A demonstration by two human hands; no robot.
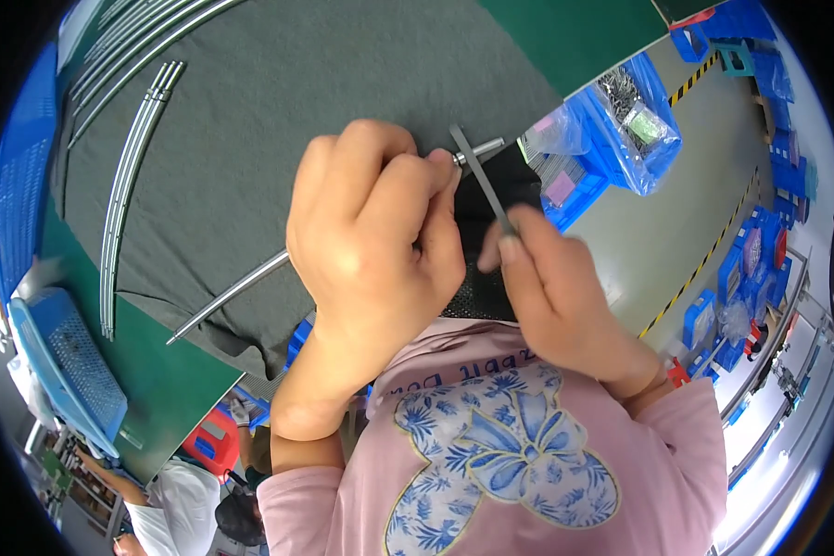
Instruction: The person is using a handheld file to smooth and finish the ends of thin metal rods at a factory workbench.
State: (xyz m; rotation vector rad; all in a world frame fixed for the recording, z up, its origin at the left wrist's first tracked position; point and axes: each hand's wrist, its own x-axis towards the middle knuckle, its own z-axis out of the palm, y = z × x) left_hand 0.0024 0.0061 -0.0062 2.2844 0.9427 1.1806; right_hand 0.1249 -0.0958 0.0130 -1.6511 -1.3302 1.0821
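My left hand (pixel 371 218) is closed round a thin shiny metal rod (pixel 232 294). The rod slants across the dark cloth, and its upper end sticks out past my thumb and fingertips. Between thumb and fingers, my right hand (pixel 561 292) grips a thin, flat grey file (pixel 485 181). The file crosses the rod close to that upper end and seems to touch it. Most of the rod's middle is hidden inside my left hand.
Dark grey cloth (pixel 222 148) covers much of the green table (pixel 565 37). More rods (pixel 125 204) lie in a bundle at left, with others at the far left. Blue bins (pixel 644 125) holding small metal parts stand at right. A blue basket (pixel 69 357) and another person (pixel 181 505) are at lower left.
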